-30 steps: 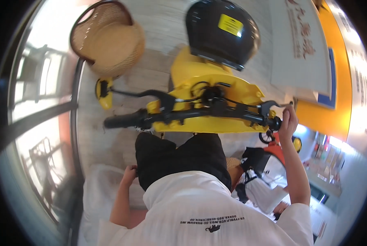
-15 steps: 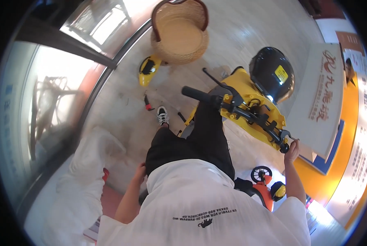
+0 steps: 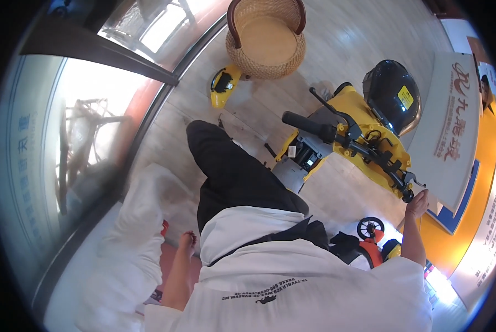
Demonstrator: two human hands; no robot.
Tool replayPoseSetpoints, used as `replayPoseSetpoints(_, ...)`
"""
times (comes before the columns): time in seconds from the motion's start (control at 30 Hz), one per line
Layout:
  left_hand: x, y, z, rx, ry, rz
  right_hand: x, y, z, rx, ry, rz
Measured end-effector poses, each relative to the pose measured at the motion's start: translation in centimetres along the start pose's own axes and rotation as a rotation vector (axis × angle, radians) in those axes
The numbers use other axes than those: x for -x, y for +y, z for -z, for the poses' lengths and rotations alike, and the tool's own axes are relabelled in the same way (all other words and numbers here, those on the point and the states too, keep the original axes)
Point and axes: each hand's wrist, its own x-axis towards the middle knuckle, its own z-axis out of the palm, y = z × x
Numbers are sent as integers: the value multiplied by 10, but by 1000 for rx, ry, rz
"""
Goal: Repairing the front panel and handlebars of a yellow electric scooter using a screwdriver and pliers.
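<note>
My right hand (image 3: 417,203) is closed on the end of the black handlebar (image 3: 386,164) of a yellow scooter (image 3: 347,102), whose front cover holds exposed levers and cables. A dark shell with a yellow label (image 3: 392,94) sits at its front. An open compartment (image 3: 302,152) with dark components shows on its body. My left hand (image 3: 188,241) hangs low beside my white shirt, fingers curled; whether it holds anything is too small to tell. My black-trousered leg (image 3: 225,171) is raised and bent, to the left of the scooter.
A wicker chair (image 3: 264,41) and a yellow scooter part (image 3: 221,88) stand ahead. Glass panels (image 3: 93,127) line the left, beside a white cloth-like bundle (image 3: 123,238). A white-and-orange counter (image 3: 450,127) bounds the right. An orange wheeled vehicle (image 3: 369,238) is behind the scooter.
I have stepped from behind the handlebar toward the left side, raising my leg clear of the scooter. The scooter now appears further right and turned. My right hand stays on the handlebar end.
</note>
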Motion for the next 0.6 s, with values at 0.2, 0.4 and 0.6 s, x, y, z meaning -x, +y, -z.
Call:
replayPoseSetpoints(0.2, -16, 147, 32, -129, -90, -112, 48, -68, 29, 271, 26, -819)
replayPoseSetpoints(0.4, -44, 308, 45, -523, -250, -409, 197, -190, -27, 254, -355, -686)
replayPoseSetpoints(0.6, -68, 413, -13, -500, -196, -468, 278, -442, -43, -305, -856, -336)
